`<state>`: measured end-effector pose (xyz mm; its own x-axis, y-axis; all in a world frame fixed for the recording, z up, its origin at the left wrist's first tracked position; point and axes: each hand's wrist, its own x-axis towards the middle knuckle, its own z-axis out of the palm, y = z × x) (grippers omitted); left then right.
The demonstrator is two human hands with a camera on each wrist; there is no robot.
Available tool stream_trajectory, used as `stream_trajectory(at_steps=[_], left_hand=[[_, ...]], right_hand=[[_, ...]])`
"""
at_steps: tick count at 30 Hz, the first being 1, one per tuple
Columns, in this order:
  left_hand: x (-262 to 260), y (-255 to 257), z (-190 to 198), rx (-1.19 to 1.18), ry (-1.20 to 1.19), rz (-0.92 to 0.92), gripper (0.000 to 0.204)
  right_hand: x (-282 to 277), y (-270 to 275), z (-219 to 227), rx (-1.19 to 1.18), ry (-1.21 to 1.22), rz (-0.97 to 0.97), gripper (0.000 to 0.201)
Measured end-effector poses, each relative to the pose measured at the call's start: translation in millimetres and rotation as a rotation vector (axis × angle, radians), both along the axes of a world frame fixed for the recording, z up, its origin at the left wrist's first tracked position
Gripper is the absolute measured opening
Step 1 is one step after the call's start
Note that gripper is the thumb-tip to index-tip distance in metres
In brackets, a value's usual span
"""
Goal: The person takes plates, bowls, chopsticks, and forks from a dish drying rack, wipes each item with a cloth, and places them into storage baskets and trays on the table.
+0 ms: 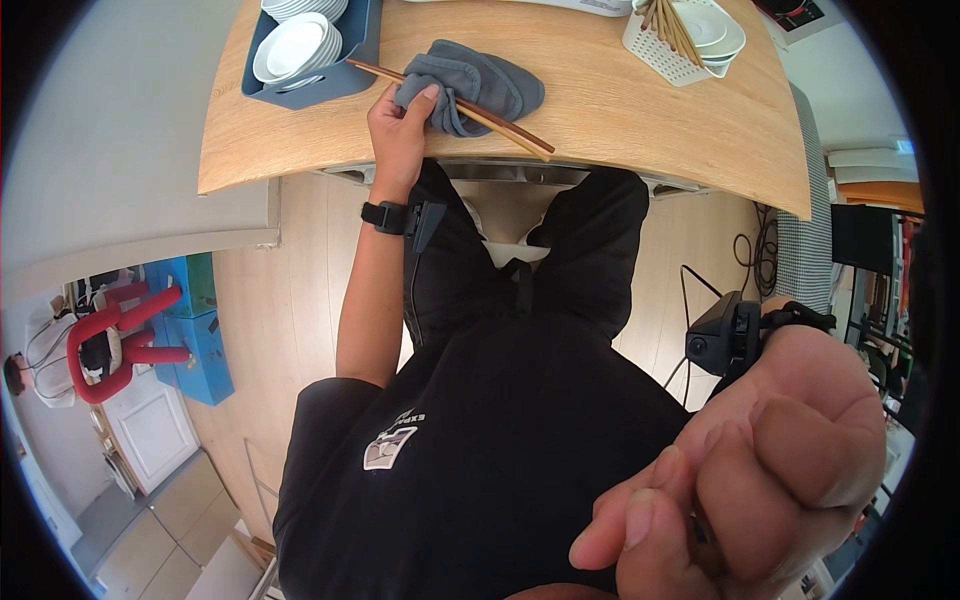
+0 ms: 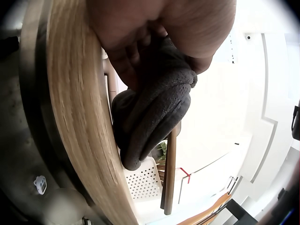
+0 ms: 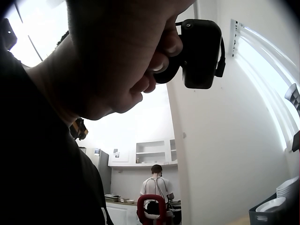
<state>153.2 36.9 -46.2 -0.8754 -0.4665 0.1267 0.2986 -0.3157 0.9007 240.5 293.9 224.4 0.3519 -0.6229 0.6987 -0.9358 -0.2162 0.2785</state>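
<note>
The left hand grips a grey cloth together with a pair of wooden chopsticks near the front edge of the table. In the left wrist view the cloth bunches under the left hand, and the chopsticks stick out beyond it. The right hand is raised close to the head camera, fingers curled, with nothing seen in them. In the right wrist view the right hand is dark, its fingertips beside a black camera.
A blue-grey bin with stacked white bowls stands at the table's back left. A white perforated basket at the back right holds dishes and more chopsticks. Behind, a person sits on a red chair.
</note>
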Motion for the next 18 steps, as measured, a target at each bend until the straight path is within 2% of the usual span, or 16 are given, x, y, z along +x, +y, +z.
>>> stream_trajectory(at_steps=[6,9,11,14,15,16,17,18], left_hand=[[0.2,2.7,4.4,0.013,0.020,-0.010,0.015],[-0.5,-0.1,-2.1,-0.005,0.029,-0.004,0.013],[0.1,1.2,-0.6,0.001,0.026,0.000,0.013],[0.9,-0.2,-1.6,0.002,0.021,0.003,0.013],[0.7,-0.1,-2.2,-0.007,0.017,0.003,0.013],[1.1,0.7,-1.7,0.000,0.020,0.004,0.013],[1.9,1.1,0.0,0.005,0.015,-0.002,0.013],[0.6,1.3,1.3,0.009,0.013,-0.007,0.013]], right_hand=[[-39.9,3.8,-12.5,0.002,-0.058,-0.032,0.017],[-22.5,-9.7,-8.3,-0.007,-0.083,-0.026,0.020],[-38.4,4.7,-13.8,-0.009,-0.100,-0.013,0.023],[-15.3,-39.1,-5.1,0.000,-0.119,0.000,0.026],[-6.9,-37.8,-2.1,0.006,-0.122,0.002,0.027],[-36.1,16.3,-9.9,0.015,-0.124,0.001,0.028],[-28.0,4.8,-6.0,0.025,-0.125,-0.002,0.030],[-36.1,24.1,-6.4,0.033,-0.124,-0.005,0.031]])
